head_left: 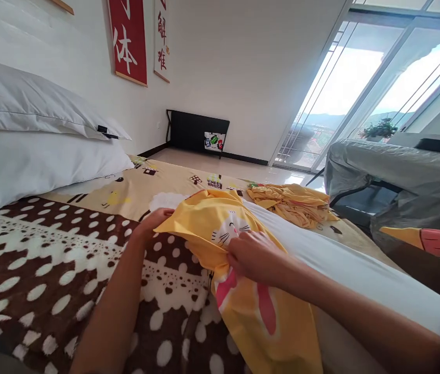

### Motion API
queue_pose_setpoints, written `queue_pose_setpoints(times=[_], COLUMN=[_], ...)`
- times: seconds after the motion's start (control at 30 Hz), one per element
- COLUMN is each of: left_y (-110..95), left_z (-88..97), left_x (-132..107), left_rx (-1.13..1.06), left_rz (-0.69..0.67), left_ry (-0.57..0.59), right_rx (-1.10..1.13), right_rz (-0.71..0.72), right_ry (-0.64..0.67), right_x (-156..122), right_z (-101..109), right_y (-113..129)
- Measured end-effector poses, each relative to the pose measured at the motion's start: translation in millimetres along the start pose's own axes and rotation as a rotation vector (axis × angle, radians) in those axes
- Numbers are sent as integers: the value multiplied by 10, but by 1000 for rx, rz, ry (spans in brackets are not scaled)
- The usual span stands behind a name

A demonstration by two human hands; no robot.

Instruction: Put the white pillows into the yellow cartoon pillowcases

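Note:
A yellow pillowcase printed with a white cat face and pink shapes lies over a long white pillow on the bed. My left hand grips the far left corner of the pillowcase, fingers curled under the cloth. My right hand pinches the yellow fabric near the cat face, fingers closed on a fold.
A brown blanket with white dots covers the near bed. Two white pillows stack at the left. A crumpled yellow cloth lies at the bed's far edge. A grey covered sofa stands right, by glass doors.

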State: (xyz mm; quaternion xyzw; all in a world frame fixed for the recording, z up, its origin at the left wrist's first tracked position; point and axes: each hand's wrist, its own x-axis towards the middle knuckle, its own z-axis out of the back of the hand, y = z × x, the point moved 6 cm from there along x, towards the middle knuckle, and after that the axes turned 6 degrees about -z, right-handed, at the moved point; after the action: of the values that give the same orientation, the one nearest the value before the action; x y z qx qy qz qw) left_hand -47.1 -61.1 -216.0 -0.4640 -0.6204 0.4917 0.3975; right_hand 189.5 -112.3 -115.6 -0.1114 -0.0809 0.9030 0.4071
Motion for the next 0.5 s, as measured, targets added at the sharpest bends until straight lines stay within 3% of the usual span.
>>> queue_pose_setpoints(times=[0.07, 0.17, 0.27, 0.33, 0.4, 0.5], left_y=[-146, -246, -197, -108, -22, -5], left_z=[19, -170, -369, -393, -354, -230], left_x=[-59, -211, -331, -357, -339, -220], left_rx=[-4, 11, 139, 184, 143, 44], left_rz=[78, 188, 278, 339, 378, 257], left_ry=[41, 144, 270, 317, 317, 156], right_rx=[41, 62, 56, 97, 196, 369], right_rz=[36, 91, 97, 96, 105, 79], right_ry=[39, 90, 128, 113, 80, 105], right_x=[-51, -148, -231, -259, -254, -167], right_z=[0, -5, -40, -47, -37, -65], right_y=[-25, 21, 74, 72, 14, -248])
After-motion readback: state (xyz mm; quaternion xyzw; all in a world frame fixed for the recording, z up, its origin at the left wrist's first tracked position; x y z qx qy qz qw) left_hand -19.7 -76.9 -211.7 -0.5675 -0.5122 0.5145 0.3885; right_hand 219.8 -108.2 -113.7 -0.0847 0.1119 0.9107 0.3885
